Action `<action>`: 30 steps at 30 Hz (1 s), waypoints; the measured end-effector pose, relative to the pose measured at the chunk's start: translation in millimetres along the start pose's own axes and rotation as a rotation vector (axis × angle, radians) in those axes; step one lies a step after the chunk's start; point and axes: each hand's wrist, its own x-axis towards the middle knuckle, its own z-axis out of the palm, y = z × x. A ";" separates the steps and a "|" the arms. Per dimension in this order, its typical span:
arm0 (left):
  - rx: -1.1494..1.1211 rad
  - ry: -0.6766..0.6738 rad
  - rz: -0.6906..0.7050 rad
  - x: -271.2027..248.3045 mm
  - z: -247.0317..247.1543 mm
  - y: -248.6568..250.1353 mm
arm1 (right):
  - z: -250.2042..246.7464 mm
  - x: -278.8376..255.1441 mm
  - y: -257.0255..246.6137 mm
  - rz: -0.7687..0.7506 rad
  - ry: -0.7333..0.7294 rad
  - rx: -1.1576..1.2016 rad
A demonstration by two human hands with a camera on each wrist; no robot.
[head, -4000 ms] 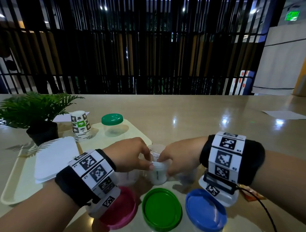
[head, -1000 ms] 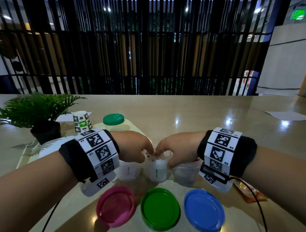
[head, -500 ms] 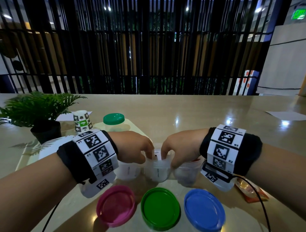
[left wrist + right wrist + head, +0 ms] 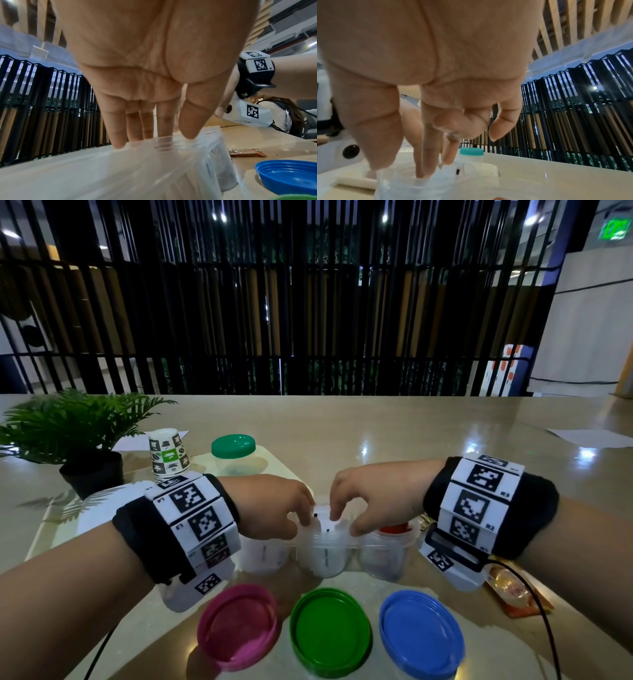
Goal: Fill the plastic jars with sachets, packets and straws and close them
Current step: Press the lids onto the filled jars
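Three clear plastic jars stand in a row on the table (image 4: 376, 422), open-topped, with a pink lid (image 4: 238, 626), a green lid (image 4: 330, 632) and a blue lid (image 4: 422, 634) lying upturned just in front of them. Both hands meet over the middle jar (image 4: 323, 553): the left hand (image 4: 270, 506) has its fingers pointing down, their tips at the jar's rim, while the right hand (image 4: 368, 496) dips its first fingers (image 4: 428, 159) into the mouth onto white sachets (image 4: 325, 520); whether either hand pinches a sachet I cannot tell. The right jar (image 4: 385, 553) holds something red, the left jar (image 4: 263, 554) stands partly hidden behind the left wrist. An orange packet (image 4: 513, 592) lies on the table by the right wrist. Farther back on a tray (image 4: 274, 465) sit a green-capped jar (image 4: 233, 451) and a paper cup (image 4: 168, 451), beside a potted plant (image 4: 78, 436).
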 end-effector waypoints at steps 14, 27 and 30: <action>-0.114 0.012 -0.032 -2.0 -4.3 2.4 | 13.8 8.3 -13.2 -0.085 -0.092 0.034; -0.090 0.005 -0.006 -4.3 0.7 -1.5 | -0.3 0.1 -12.9 0.002 -0.011 0.101; -0.120 0.005 -0.003 -5.4 1.6 -4.1 | -3.1 -1.8 -12.8 0.009 -0.027 0.094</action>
